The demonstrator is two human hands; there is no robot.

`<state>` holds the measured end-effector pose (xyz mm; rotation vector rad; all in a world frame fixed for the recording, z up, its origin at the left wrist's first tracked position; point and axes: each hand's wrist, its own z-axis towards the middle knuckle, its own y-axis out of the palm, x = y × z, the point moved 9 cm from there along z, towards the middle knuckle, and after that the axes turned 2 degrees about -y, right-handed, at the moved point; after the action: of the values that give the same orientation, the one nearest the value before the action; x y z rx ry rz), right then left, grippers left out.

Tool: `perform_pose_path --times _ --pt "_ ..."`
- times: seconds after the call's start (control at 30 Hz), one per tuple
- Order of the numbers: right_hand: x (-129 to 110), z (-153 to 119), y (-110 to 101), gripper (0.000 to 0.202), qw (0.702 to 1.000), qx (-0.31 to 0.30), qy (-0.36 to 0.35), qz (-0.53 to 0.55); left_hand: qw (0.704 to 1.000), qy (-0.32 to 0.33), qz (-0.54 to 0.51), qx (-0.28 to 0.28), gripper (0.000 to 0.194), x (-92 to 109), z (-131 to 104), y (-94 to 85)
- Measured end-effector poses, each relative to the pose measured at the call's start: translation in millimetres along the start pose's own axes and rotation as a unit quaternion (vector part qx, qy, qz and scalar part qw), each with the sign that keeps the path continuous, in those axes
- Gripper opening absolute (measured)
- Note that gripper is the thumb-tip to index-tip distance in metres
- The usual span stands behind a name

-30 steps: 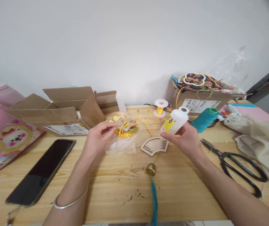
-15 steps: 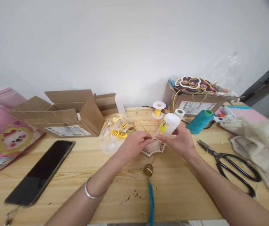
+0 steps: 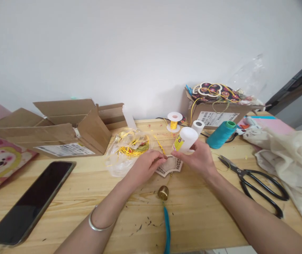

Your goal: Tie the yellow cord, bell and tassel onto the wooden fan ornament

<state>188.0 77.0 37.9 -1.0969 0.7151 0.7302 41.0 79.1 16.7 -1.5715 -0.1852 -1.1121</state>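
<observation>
My left hand [image 3: 148, 164] has its fingers pinched together at the left edge of a pale cut-out wooden piece [image 3: 170, 165]. My right hand [image 3: 200, 157] grips a white glue bottle [image 3: 187, 138] with a yellow label, tilted above the piece's right side. Below the piece, a brass bell [image 3: 163, 193] lies on the table with a teal tassel [image 3: 167, 229] running toward the front edge. A yellow cord [image 3: 160, 143] reaches the piece's top edge near my left fingertips.
Behind my left hand lies a plastic bag of yellow cords [image 3: 130, 150]. Open cardboard boxes [image 3: 55, 132], a phone [image 3: 30, 203], a yellow thread spool [image 3: 174, 123], a teal thread cone [image 3: 221, 134], black scissors [image 3: 254, 180] and cream cloth [image 3: 291, 155] surround the work area.
The view has shifted, so most things appear a little further left. Both hands stay close to the wooden piece, and the bottle remains tilted in my right hand.
</observation>
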Motion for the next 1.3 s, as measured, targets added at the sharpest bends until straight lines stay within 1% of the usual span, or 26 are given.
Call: perform_pose_path --times 0.23,0.4,0.63,0.83,0.9,1.03,1.13,1.3 --pt "3.4 0.4 1.6 0.037 1.000 0.009 -0.004 0.026 0.999 0.024 0.023 -0.024 0.019 1.7 0.2 6.5" --pt "2.7 0.9 2.0 0.035 1.000 0.009 -0.008 0.028 0.999 0.034 0.034 -0.024 0.018 3.1 0.6 6.6" --pt "0.0 0.6 1.9 0.034 1.000 0.006 -0.022 0.005 0.998 0.031 0.039 -0.029 0.019 1.5 0.9 7.8" --pt "-4.0 0.0 -5.2 0.035 0.999 0.031 -0.029 0.004 0.998 0.028 0.042 -0.029 0.019 1.2 0.4 7.2" --pt "-4.4 0.1 -5.3 0.035 0.999 0.031 -0.031 0.008 0.998 0.027 0.042 -0.028 0.019 1.0 0.2 7.1" --pt "-3.4 0.3 -1.3 0.033 0.999 0.015 -0.031 0.017 0.998 0.029 0.040 -0.027 0.019 1.7 0.1 7.0" --pt "-3.3 0.4 -1.1 0.032 0.999 0.015 -0.030 0.009 0.998 0.030 0.043 -0.027 0.019 2.2 0.0 6.4" --pt "1.4 0.8 -1.0 0.036 1.000 0.014 -0.005 0.013 0.998 0.026 0.047 -0.027 0.019 1.3 -0.6 6.4"
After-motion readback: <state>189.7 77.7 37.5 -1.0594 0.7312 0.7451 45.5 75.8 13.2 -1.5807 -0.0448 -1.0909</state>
